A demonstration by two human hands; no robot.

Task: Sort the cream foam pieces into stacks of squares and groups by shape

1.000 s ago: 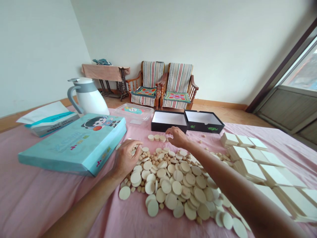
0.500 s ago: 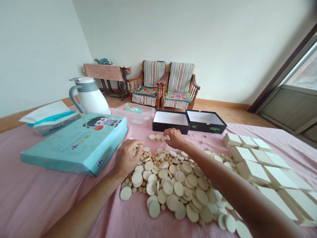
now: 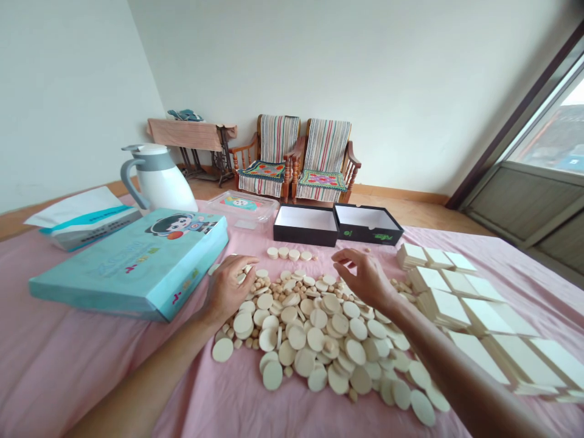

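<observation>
Room with plain walls and a wood floor; a pink cloth [image 3: 86,371] covers the work surface. Left hand [image 3: 225,291]: fingers curled, at the far left edge of a pile of wooden discs [image 3: 314,340]; whether it grips anything, I cannot tell. Small wooden pegs [image 3: 269,291] lie mixed among the discs, thickest just beside this hand. Right hand [image 3: 362,277]: open, fingers spread, just above the pile's far right edge, holding nothing visible. Four discs [image 3: 287,253] sit in a loose row beyond the pile, apart from it, near two open black boxes [image 3: 296,237] [image 3: 365,236]. Stacks of wooden squares [image 3: 456,310] crowd the pile's right side, near the right forearm. A blue box [image 3: 123,274] lies just left of the left hand. Farther off: a clear plastic tub [image 3: 241,210], a white carafe [image 3: 159,179], two wooden armchairs [image 3: 292,158].
</observation>
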